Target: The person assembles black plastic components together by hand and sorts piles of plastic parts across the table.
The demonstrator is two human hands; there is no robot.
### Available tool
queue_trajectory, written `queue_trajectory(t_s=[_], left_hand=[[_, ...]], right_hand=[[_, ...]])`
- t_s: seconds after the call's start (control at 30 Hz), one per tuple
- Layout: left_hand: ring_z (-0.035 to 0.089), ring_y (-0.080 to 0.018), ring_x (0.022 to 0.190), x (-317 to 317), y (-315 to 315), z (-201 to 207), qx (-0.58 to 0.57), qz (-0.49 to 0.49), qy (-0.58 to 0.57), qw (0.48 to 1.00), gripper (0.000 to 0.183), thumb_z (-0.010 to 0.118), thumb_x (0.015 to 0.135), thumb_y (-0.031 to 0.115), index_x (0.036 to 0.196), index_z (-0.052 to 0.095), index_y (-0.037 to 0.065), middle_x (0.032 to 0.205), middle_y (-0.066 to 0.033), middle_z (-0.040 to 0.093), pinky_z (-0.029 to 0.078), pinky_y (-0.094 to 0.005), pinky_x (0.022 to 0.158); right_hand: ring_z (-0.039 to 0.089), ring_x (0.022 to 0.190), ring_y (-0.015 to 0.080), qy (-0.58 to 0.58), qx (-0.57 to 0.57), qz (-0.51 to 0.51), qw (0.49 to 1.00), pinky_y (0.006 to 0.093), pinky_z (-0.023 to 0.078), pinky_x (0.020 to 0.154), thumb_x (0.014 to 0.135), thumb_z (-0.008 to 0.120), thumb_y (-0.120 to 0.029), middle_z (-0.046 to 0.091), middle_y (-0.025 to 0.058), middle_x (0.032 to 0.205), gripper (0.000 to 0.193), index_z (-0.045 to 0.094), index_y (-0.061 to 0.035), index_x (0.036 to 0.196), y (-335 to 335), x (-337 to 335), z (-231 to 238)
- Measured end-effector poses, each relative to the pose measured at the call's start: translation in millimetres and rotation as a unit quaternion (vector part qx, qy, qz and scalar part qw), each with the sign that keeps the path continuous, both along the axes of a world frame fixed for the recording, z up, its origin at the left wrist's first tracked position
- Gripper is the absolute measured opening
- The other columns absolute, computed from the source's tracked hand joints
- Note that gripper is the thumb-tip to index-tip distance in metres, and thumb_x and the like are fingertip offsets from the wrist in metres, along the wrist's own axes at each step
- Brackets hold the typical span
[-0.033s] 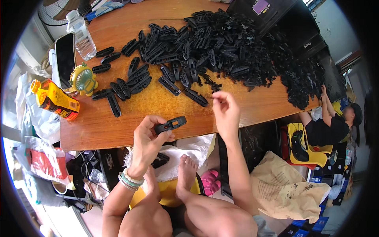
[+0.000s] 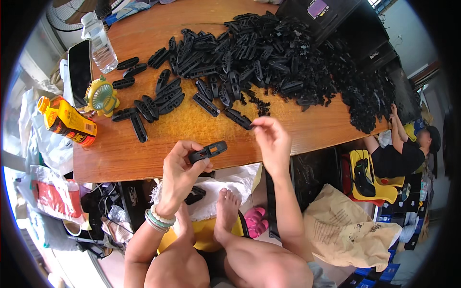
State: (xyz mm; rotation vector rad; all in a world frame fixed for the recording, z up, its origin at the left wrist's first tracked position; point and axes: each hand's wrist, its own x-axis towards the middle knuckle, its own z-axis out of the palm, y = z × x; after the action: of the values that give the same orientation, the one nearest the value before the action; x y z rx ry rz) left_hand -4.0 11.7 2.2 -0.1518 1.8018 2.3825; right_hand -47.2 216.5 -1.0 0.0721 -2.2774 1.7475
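Note:
My left hand [image 2: 181, 169] is closed round a long black plastic housing [image 2: 209, 151] with rectangular openings, held tilted over the table's near edge. To its right, my right hand [image 2: 273, 143] is raised with thumb and forefinger pinched together. What sits between those fingertips, if anything, is too small to make out. Just beyond the pinch lies another black housing [image 2: 237, 118] on the wooden table [image 2: 192, 127]. A few tiny black parts [image 2: 262, 107] are scattered behind it.
A large heap of black housings [image 2: 249, 48] covers the far middle, running into small black parts [image 2: 360, 91]. On the left stand an orange-yellow bottle [image 2: 72, 122], a small fan [image 2: 102, 97], a phone [image 2: 79, 72] and a clear bottle [image 2: 100, 45]. Another person [image 2: 398, 153] sits far right.
My right hand has moved a little left and nearer, toward the housing in my left hand. The left hand has stayed practically still.

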Motion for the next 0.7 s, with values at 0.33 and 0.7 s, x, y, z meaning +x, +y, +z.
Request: queue_trajectory(t_s=[0.33,0.7], left_hand=[[0.061,-0.0111,0.079,14.9,11.9,11.7,0.085,-0.044,-0.003,0.995,0.050,0.072,0.078,0.004,0.119,0.043,0.000,0.088,-0.0104,0.063,0.050,-0.0223,0.071],[0.067,-0.0163,0.080,16.5,9.3,17.5,0.027,-0.109,-0.004,0.994,0.039,0.068,0.079,-0.003,0.113,0.049,-0.006,0.092,-0.0136,0.066,0.056,-0.0243,0.068]], right_hand=[[0.060,0.081,0.0109,-0.099,-0.209,0.078,0.970,0.0221,0.047,0.074,0.087,0.060,-0.001,0.064,0.0076,0.089,0.014,0.063,0.0060,0.099,-32.7,57.2,10.3],[0.062,0.089,0.0194,-0.009,-0.062,0.095,0.994,0.0280,0.047,0.079,0.084,0.062,-0.002,0.065,0.0114,0.095,0.010,0.064,0.0022,0.093,-33.7,68.5,17.2]])
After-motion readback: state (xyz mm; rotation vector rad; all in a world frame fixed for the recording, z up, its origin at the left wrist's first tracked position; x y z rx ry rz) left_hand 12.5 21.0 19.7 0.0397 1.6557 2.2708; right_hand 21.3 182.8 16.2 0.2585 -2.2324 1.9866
